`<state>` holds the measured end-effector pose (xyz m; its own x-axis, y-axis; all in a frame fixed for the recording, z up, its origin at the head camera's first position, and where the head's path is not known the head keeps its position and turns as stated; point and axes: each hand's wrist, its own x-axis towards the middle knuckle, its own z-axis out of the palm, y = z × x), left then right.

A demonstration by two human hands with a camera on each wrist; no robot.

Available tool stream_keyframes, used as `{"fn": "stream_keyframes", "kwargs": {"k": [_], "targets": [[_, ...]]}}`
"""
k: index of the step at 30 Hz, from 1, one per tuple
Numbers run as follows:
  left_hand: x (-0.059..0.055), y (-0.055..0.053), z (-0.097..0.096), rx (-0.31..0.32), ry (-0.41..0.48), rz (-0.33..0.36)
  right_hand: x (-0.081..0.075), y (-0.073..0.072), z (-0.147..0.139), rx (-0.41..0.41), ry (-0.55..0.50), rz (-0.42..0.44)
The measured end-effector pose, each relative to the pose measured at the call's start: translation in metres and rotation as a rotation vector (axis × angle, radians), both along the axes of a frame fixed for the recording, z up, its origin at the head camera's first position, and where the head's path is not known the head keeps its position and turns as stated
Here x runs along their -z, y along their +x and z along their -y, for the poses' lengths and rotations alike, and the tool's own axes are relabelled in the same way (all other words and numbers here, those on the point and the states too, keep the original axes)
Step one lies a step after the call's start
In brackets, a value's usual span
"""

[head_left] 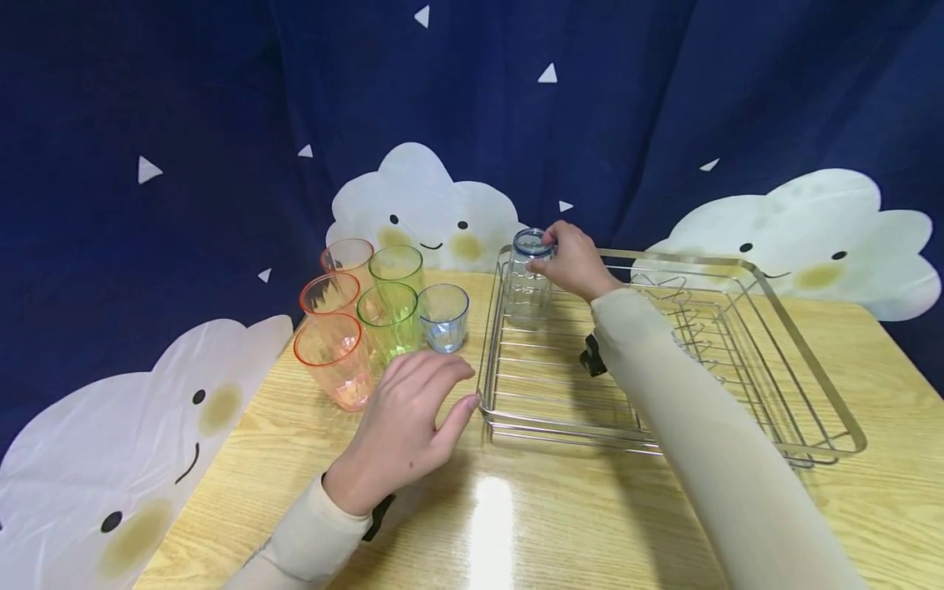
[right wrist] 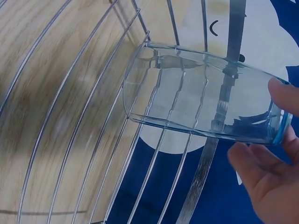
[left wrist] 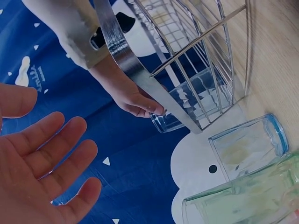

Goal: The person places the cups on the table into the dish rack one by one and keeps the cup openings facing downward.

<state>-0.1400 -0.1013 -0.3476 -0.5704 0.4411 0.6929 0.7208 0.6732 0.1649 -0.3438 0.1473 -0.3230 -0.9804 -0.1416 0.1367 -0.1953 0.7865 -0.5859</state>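
A clear, blue-tinted tumbler stands upside down in the back left corner of the wire dish rack. My right hand holds it by its base, which points up, with thumb and fingers on either side. In the right wrist view the mouth of the tumbler is down at the rack's wires. My left hand is by the rack's front left corner, fingers spread and loosely bent with nothing in them. Beyond it a second blue tumbler stands upright on the table.
Left of the rack stand two green tumblers and three orange-red ones, upright and close together. Raised wire loops fill the rack's right part. The wooden table ends at a dark blue curtain with clouds on it.
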Motion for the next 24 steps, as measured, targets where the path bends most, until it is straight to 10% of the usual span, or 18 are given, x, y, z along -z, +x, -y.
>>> {"fn": "stream_keyframes", "kwargs": {"k": [24], "targets": [[0.000,-0.002,-0.006,0.015,-0.013,0.010,-0.034,0.025,-0.053,-0.117,0.077,0.075]]}}
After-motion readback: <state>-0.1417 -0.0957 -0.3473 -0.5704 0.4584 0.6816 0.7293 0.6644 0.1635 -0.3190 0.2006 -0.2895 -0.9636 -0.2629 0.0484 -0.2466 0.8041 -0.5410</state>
